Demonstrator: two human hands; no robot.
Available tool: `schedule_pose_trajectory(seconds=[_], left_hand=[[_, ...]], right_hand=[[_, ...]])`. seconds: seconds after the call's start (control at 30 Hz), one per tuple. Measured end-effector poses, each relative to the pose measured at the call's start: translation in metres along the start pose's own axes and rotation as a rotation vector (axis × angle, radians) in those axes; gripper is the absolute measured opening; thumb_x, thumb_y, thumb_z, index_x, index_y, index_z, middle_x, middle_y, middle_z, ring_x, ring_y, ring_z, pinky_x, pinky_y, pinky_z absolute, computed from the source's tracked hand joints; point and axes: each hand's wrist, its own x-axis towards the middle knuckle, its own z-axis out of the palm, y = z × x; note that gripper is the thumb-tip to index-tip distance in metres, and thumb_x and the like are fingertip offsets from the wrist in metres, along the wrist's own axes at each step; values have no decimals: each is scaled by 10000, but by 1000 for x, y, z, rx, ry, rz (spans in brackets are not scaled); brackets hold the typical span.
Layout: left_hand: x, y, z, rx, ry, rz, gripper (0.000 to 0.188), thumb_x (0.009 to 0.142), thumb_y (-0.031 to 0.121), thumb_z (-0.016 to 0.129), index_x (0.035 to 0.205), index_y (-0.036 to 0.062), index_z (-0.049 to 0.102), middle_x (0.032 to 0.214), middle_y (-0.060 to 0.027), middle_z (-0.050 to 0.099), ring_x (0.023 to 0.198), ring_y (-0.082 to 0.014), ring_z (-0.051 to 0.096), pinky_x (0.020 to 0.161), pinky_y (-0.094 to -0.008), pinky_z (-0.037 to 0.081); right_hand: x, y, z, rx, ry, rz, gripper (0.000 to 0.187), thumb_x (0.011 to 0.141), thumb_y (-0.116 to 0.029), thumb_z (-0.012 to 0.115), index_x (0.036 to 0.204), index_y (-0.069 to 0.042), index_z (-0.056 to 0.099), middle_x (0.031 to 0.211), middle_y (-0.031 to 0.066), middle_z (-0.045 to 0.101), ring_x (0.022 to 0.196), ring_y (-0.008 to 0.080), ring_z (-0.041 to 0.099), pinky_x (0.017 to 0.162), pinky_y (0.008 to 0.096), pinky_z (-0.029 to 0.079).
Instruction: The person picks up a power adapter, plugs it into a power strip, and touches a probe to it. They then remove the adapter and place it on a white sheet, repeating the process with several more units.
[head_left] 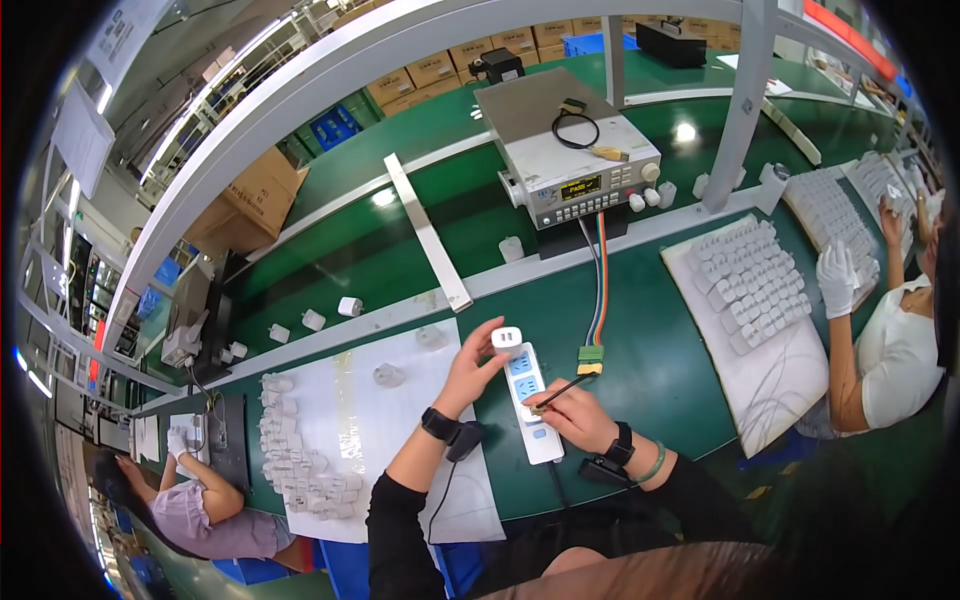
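My left hand (470,366) is closed around a small white charger (507,340) with two dark ports, at the far end of a white power strip (541,446) with blue sockets. Whether the charger is plugged in or just held over the strip, I cannot tell. My right hand (582,418) pinches the end of a black cable (566,388), its metal plug over the strip's middle. That cable runs to a green terminal block (591,356), from which rainbow-coloured wires (601,280) lead up to a grey test instrument (570,150) with a lit screen.
On a white sheet (400,480) at left stand many white chargers (290,440). More chargers fill a pale foam mat (780,390) at right. A metal rail (400,312) crosses behind the strip, with a white bar (428,235) beyond. Co-workers sit at left and right.
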Motion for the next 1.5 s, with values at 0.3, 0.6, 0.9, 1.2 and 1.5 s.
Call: schedule_pose_trajectory(seconds=[0.3,0.6,0.9,1.2,1.5], left_hand=[[-11,-24,10,369,17,21,430,833,67,676,1230,26,514,1236,-83,567,1165,-183,537,1006,-324,413],[-33,-4,14,691,146,451,452,771,85,711,1191,42,549,1129,-104,611,1075,-246,586,942,-353,448],[-61,-13,30,577,-192,332,457,749,152,752,1175,68,607,1163,-89,627,1107,-272,556,943,-378,440],[-60,-9,30,481,-211,359,449,780,183,733,1196,73,602,1172,-70,627,1100,-263,562,958,-382,443],[-46,-3,11,-69,229,205,465,815,89,635,1272,67,545,1073,-108,588,1073,-280,564,950,-335,432]], right_hand=[[-2,6,0,-21,-17,14,249,889,-125,592,1128,-83,648,1010,92,592,846,221,621,769,313,507],[-1,-7,-2,-77,6,26,228,876,-130,617,1095,-88,660,969,88,602,795,222,624,722,318,507],[21,-26,-9,-96,131,-194,124,857,-85,628,955,-28,679,855,81,627,760,222,610,678,299,487],[77,9,-8,-65,224,33,123,888,-81,565,844,13,631,952,79,682,803,232,607,727,306,483],[75,18,-1,-210,156,-20,151,885,-132,588,895,2,656,954,82,675,835,265,614,763,330,493]])
